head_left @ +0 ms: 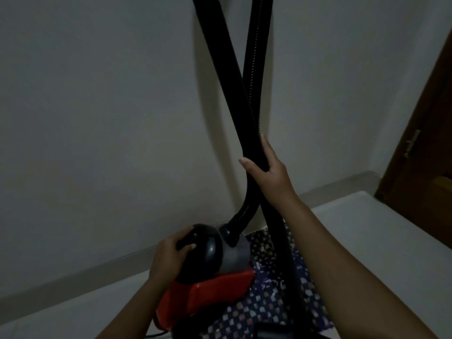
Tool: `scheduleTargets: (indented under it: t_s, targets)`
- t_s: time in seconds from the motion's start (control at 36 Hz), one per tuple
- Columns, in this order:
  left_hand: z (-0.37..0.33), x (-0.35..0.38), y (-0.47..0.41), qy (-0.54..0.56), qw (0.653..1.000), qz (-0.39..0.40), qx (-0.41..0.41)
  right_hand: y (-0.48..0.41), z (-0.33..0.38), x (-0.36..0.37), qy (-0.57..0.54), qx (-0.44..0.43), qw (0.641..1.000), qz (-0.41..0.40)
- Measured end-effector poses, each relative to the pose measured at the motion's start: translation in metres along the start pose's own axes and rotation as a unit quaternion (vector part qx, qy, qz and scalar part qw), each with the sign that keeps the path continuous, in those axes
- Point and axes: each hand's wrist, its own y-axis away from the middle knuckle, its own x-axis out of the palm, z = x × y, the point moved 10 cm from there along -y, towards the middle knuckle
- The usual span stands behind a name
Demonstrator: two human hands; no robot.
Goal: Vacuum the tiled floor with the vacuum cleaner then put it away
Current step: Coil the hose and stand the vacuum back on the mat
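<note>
We take this for a room in a home: a plain pale wall (97, 106) meets a light tiled floor (367, 241) along a skirting board (73, 280), a dark wooden door (425, 152) stands at the right, and a patterned mat (269, 302) lies by the wall.

vacuum cleaner (210, 287): 1 | hose (254, 69): 1 | wand (220, 69): 1 | hands: 2 | patterned cloth (271, 307): 1 | door (425, 143): 1
</note>
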Motion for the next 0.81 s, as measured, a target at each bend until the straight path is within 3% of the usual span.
scheduleTargets:
  t_s: [0.28, 0.42, 0.81]
  targets:
    - [0.002, 0.038, -0.007, -0.012, 0.996, 0.069, 0.058, 0.035, -0.012, -0.012, 0.088, 0.015, 0.991, -0.1]
    - [-0.003, 0.049, -0.015, -0.042, 0.994, 0.075, 0.074, 0.047, -0.005, -0.01, 0.1, -0.025, 0.985, -0.135]
    - [-0.007, 0.091, -0.037, -0.131, 0.981, 0.132, 0.06, 0.045, 0.014, -0.012, 0.031, -0.144, 0.983, -0.113]
